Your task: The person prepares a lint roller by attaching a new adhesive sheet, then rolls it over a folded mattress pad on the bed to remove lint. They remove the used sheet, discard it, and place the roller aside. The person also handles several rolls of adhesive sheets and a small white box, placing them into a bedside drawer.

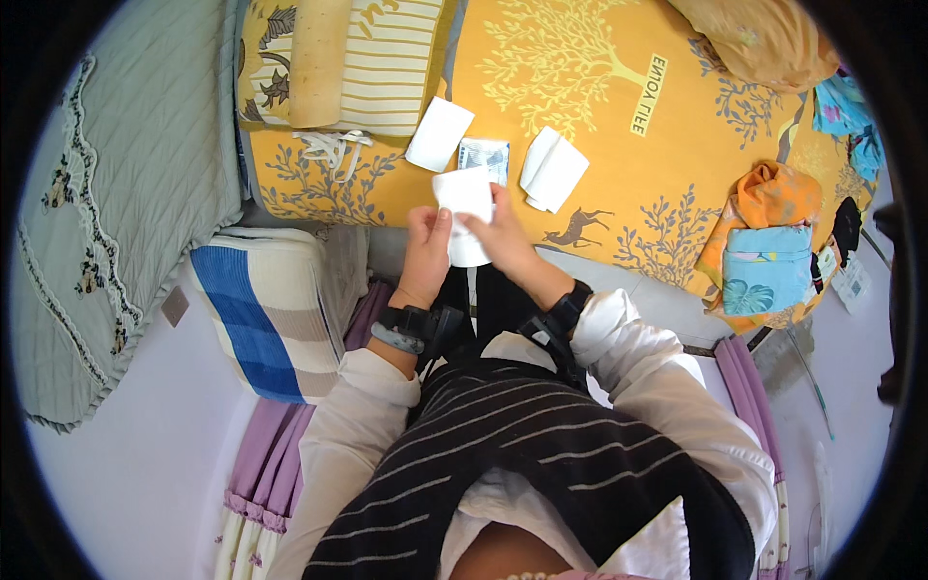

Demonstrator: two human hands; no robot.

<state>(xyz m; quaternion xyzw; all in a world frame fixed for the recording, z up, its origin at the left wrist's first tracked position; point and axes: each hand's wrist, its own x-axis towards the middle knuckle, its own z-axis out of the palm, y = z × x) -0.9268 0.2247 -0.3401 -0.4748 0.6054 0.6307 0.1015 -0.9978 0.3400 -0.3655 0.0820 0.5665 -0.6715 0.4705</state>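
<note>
My left hand [428,243] and my right hand [506,230] both grip a white folded sheet [465,192], possibly tissue or thin cloth, just off the edge of the bed. My left thumb lies on its near face, and my right fingers press its right side. Just beyond it, partly covered, a small packet with blue print [487,154] rests on the yellow bedsheet [406,206]. A flat white folded piece [440,135] lies left of the packet. Another white piece [554,171], with a raised fold, sits to its right.
A striped pillow [391,80] bears a tan roll [316,65]; white straps [333,148] lie below. Folded blue cloth [768,268] and orange cloth [779,190] sit at right. A blue-and-white striped folded bundle [261,312] stands left of my arms, near a grey quilted cover [159,145].
</note>
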